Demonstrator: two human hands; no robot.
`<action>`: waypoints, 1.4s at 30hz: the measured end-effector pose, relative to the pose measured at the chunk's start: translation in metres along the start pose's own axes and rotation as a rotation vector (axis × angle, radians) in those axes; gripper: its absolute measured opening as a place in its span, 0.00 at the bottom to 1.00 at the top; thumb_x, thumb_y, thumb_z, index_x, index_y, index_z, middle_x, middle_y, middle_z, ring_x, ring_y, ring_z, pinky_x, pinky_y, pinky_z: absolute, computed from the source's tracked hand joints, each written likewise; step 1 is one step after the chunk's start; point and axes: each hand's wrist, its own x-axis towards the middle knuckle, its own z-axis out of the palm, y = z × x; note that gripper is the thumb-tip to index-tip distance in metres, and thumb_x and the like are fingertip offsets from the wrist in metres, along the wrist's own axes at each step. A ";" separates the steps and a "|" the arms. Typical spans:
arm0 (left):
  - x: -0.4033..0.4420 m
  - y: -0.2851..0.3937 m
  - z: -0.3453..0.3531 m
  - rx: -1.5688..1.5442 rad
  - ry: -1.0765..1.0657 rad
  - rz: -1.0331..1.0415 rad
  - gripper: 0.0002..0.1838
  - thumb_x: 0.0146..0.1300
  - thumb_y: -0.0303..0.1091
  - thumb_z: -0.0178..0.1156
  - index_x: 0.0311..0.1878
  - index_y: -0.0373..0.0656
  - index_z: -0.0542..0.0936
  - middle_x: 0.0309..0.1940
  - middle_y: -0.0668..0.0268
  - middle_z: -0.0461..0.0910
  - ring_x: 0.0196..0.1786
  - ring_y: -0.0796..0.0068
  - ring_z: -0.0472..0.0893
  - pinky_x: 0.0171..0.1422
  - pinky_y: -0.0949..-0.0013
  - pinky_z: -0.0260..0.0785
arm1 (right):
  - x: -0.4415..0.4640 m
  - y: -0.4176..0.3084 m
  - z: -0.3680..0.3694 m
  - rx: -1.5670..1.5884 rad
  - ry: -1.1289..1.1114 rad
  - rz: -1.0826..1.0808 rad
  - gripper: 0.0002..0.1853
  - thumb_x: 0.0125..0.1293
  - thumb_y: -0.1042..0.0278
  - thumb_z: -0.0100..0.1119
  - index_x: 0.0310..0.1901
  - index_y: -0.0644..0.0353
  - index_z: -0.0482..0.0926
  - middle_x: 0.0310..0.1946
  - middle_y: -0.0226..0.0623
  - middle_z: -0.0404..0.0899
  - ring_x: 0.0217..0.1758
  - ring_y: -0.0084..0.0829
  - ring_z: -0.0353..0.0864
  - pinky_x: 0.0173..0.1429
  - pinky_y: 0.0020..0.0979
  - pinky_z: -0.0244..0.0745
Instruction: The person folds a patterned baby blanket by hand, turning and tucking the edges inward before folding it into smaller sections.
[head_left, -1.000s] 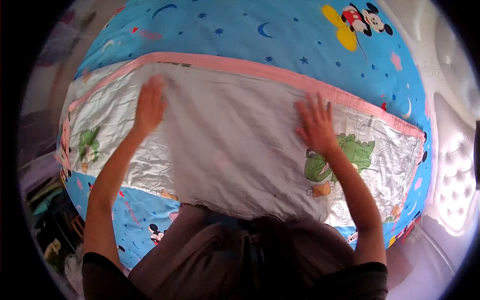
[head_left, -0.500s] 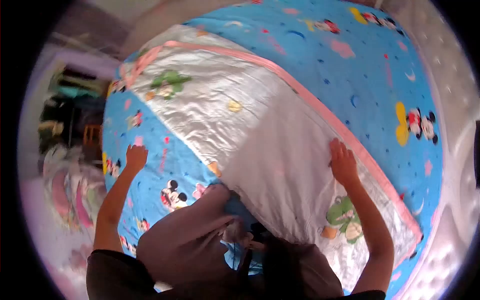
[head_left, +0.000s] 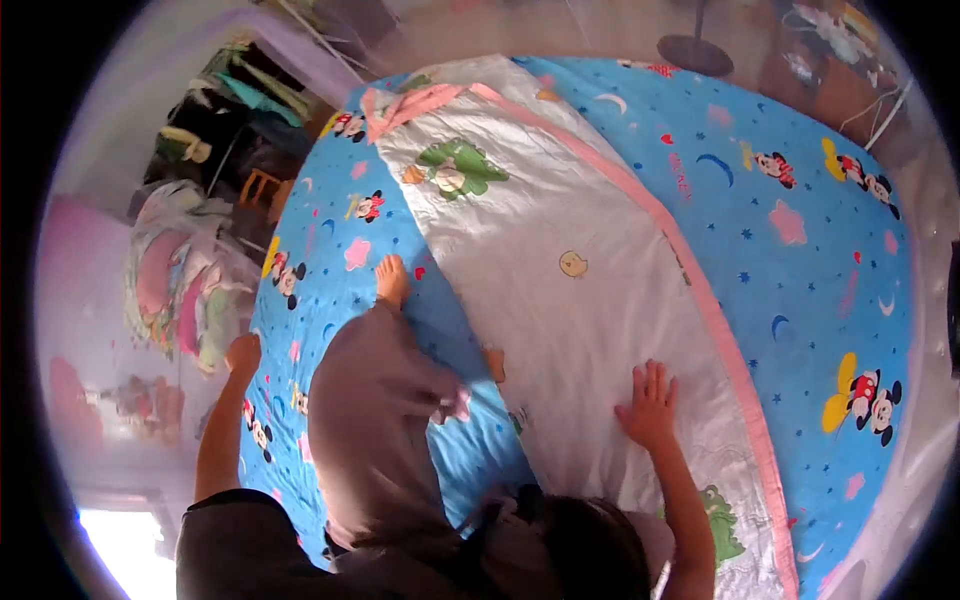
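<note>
Blue sheet all over this bed, btw, with cartoon mice, stars and moons printed on it. On top there's a white quilt with pink trim, and it runs slantwise from the upper middle of the frame down to the lower right, so that's where the main item is. It's lying mostly flat, kinda wrinkly in places, with the trim bunched over itself at the upper-left end. Near that end there's a green dinosaur print, then a little yellow chick print around the middle, and another green print at lower right, just past the forearm.

Right hand is on the quilt right of centre, grip open, fingers spread and palm down. Left hand is way over at the left edge of the sheet, fingers looking kinda curled, but honestly can't tell if that grip is open or closed.

The person has one knee bent, and a bare foot rests on the sheet, left of the quilt's edge and apart from it. Pale tufted headboard on the far right, and a heap of clothes off to the left.
</note>
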 end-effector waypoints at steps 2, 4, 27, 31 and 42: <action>0.070 0.045 0.030 -0.001 -0.041 0.098 0.14 0.61 0.38 0.43 0.33 0.41 0.76 0.29 0.55 0.78 0.33 0.55 0.79 0.37 0.54 0.71 | 0.003 -0.002 -0.008 -0.020 -0.063 0.038 0.42 0.48 0.48 0.59 0.63 0.58 0.56 0.67 0.45 0.44 0.71 0.42 0.38 0.69 0.51 0.33; 0.169 0.079 0.110 -0.065 -0.016 0.277 0.13 0.60 0.38 0.44 0.34 0.40 0.75 0.31 0.55 0.78 0.35 0.55 0.79 0.38 0.54 0.71 | 0.011 -0.010 -0.018 -0.040 -0.160 0.060 0.42 0.48 0.48 0.60 0.63 0.58 0.57 0.66 0.45 0.46 0.71 0.44 0.39 0.69 0.52 0.34; 0.528 0.259 0.138 -1.010 0.295 0.147 0.24 0.57 0.38 0.53 0.55 0.37 0.65 0.51 0.47 0.65 0.53 0.51 0.67 0.55 0.57 0.61 | 0.282 -0.186 -0.089 -0.007 -0.409 0.255 0.30 0.54 0.57 0.57 0.56 0.60 0.63 0.40 0.43 0.74 0.42 0.41 0.75 0.45 0.41 0.69; 0.507 0.236 0.144 -0.939 0.134 0.205 0.18 0.57 0.36 0.53 0.48 0.36 0.71 0.46 0.50 0.70 0.48 0.55 0.71 0.53 0.59 0.63 | 0.282 -0.192 -0.089 0.022 -0.284 0.200 0.29 0.54 0.58 0.56 0.56 0.60 0.63 0.36 0.42 0.75 0.37 0.41 0.76 0.43 0.40 0.69; 0.444 0.145 0.034 -1.256 -0.281 0.104 0.15 0.51 0.20 0.45 0.42 0.40 0.74 0.40 0.60 0.76 0.43 0.67 0.76 0.45 0.67 0.69 | 0.288 -0.173 -0.049 0.124 -0.307 0.218 0.27 0.56 0.57 0.55 0.57 0.56 0.64 0.48 0.45 0.72 0.49 0.43 0.73 0.51 0.40 0.69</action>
